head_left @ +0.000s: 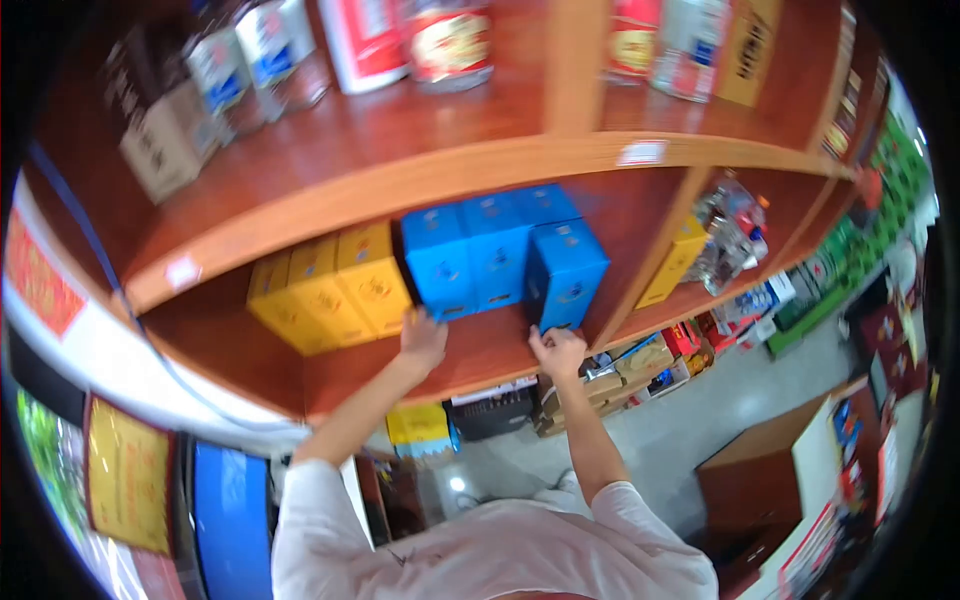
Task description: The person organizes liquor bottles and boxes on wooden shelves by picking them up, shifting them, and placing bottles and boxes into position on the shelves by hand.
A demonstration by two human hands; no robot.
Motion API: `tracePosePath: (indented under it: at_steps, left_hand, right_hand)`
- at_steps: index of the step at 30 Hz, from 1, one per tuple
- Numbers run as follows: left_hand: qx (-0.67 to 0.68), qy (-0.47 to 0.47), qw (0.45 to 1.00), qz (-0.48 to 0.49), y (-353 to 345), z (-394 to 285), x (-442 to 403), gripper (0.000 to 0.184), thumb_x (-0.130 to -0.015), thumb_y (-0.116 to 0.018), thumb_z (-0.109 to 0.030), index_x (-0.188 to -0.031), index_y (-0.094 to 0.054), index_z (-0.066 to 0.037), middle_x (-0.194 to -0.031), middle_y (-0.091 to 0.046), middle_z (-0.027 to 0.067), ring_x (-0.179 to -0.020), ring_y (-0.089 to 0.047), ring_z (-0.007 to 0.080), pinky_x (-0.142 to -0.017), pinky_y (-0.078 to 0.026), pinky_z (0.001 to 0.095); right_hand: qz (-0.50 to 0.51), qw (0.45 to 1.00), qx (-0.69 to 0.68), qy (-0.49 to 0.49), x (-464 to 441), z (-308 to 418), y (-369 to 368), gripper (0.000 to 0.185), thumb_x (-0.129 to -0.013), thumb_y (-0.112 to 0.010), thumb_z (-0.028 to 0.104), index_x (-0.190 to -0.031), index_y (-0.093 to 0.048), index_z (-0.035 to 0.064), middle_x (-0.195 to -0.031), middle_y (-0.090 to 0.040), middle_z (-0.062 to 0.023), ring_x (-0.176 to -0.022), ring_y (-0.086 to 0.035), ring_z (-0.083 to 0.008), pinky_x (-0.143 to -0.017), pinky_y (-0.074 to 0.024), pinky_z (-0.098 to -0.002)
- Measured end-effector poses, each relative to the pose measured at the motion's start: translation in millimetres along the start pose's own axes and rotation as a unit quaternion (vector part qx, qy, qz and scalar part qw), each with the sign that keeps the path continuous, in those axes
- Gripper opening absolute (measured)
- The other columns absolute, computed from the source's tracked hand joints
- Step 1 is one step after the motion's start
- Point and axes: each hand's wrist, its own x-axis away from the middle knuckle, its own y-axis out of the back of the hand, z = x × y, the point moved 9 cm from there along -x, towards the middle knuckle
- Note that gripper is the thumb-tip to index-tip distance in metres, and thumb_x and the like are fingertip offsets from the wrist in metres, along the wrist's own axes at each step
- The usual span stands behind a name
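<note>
On the middle shelf, my right hand (558, 352) is at the lower front edge of a blue box (575, 270), its fingers bent against the bottom corner. This box stands forward of the other blue boxes (440, 265), which are side by side behind and to its left. My left hand (423, 338) is by the lower right corner of the nearest yellow box (372, 285), fingers apart and slightly blurred, with nothing visible in them. Whether it touches that box is unclear. More yellow boxes (318, 300) stand in the row to the left.
The upper shelf (400, 140) carries bottles (450, 45) and cartons. Right of a wooden divider (655, 265) are another yellow box (672, 265) and clear bottles (730, 240). Cardboard boxes (615, 385) lie below, green crates (830, 310) stand right, and a blue cable (90, 240) hangs left.
</note>
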Motion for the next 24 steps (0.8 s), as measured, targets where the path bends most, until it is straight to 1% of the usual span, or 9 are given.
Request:
tracePosePath:
  at_steps: [2,4,6,10,15,19,22,23,24]
  left_hand:
    - [0.121,0.014,0.979,-0.165,16,-4,15,0.038,-0.085,-0.065,-0.021,-0.12,-0.066,-0.005,-0.132,-0.061,0.0168,-0.124,-0.054,0.0379,-0.098,-0.046,0.0633]
    - [0.24,0.015,0.954,-0.177,58,-26,33,0.017,-0.085,-0.066,-0.018,-0.093,-0.074,-0.006,-0.097,-0.072,0.0143,-0.096,-0.068,0.0346,-0.087,-0.056,0.0504]
    - [0.45,-0.013,0.884,-0.122,66,-62,42,0.016,-0.086,-0.069,-0.015,-0.092,-0.076,-0.004,-0.095,-0.075,0.0166,-0.088,-0.073,0.0315,-0.081,-0.059,0.0436]
    - [0.578,-0.077,0.809,-0.08,63,-163,45,0.013,-0.088,-0.07,-0.007,-0.096,-0.075,0.002,-0.085,-0.076,0.0103,-0.08,-0.073,0.0155,-0.076,-0.057,0.0303]
    - [0.59,-0.177,0.788,-0.023,147,-268,42,0.012,-0.09,-0.069,-0.009,-0.092,-0.065,0.002,-0.085,-0.072,0.0097,-0.083,-0.073,0.0171,-0.078,-0.056,0.0311]
    - [0.586,-0.226,0.778,-0.026,184,-328,16,0.008,-0.09,-0.066,-0.006,-0.095,-0.066,0.0,-0.085,-0.07,0.0061,-0.082,-0.068,0.015,-0.08,-0.054,0.0313]
    - [0.599,-0.232,0.766,0.006,165,-370,-7,0.01,-0.092,-0.067,-0.007,-0.101,-0.067,-0.001,-0.085,-0.069,0.0037,-0.08,-0.064,0.0105,-0.077,-0.053,0.029]
    - [0.593,-0.233,0.771,0.003,150,-381,-15,0.011,-0.093,-0.067,-0.008,-0.102,-0.067,-0.001,-0.085,-0.069,0.0023,-0.08,-0.063,0.0095,-0.076,-0.052,0.0284]
    - [0.587,-0.233,0.775,-0.001,135,-389,-20,0.011,-0.094,-0.067,-0.008,-0.102,-0.068,-0.002,-0.085,-0.068,0.0009,-0.081,-0.062,0.0085,-0.076,-0.052,0.0277]
  right_hand:
    - [-0.008,1.0,-0.004,0.011,-2,1,3,0.043,-0.081,-0.082,0.032,-0.052,-0.059,0.0093,-0.051,-0.058,-0.0077,-0.047,-0.059,-0.0269,-0.048,-0.0465,-0.0398]
    - [0.0,1.0,0.004,0.004,-1,-2,3,0.044,-0.081,-0.08,0.036,-0.051,-0.059,0.0115,-0.053,-0.06,-0.0065,-0.05,-0.062,-0.027,-0.049,-0.0486,-0.0415]
    - [0.017,1.0,0.008,-0.011,-1,-4,3,0.045,-0.083,-0.079,0.039,-0.052,-0.06,0.0119,-0.055,-0.062,-0.0071,-0.053,-0.064,-0.027,-0.05,-0.05,-0.0413]
    - [0.033,0.999,-0.006,-0.014,1,-9,4,0.045,-0.085,-0.077,0.041,-0.054,-0.06,0.0117,-0.056,-0.063,-0.0082,-0.056,-0.066,-0.0287,-0.053,-0.0519,-0.0428]
    - [0.095,0.986,-0.128,-0.057,4,-21,4,0.039,-0.087,-0.075,0.039,-0.063,-0.063,0.0101,-0.063,-0.065,-0.0117,-0.062,-0.066,-0.0331,-0.057,-0.0528,-0.0452]
    - [0.118,0.93,-0.346,-0.049,96,-69,22,0.027,-0.087,-0.074,0.03,-0.102,-0.073,0.0083,-0.1,-0.073,-0.0176,-0.091,-0.071,-0.0348,-0.081,-0.0573,-0.0434]
    - [0.231,0.934,-0.223,-0.157,183,-141,91,0.034,-0.087,-0.071,0.028,-0.113,-0.072,0.0064,-0.101,-0.074,-0.0188,-0.093,-0.072,-0.0369,-0.081,-0.0577,-0.0476]
    - [0.353,0.911,-0.165,-0.139,222,-168,117,0.027,-0.087,-0.069,0.028,-0.103,-0.075,0.0065,-0.093,-0.075,-0.0165,-0.086,-0.073,-0.0365,-0.075,-0.0583,-0.0465]
    - [0.345,0.904,-0.207,-0.143,283,-225,122,0.024,-0.09,-0.068,0.027,-0.092,-0.074,0.0047,-0.087,-0.073,-0.0182,-0.088,-0.072,-0.038,-0.076,-0.0556,-0.0485]
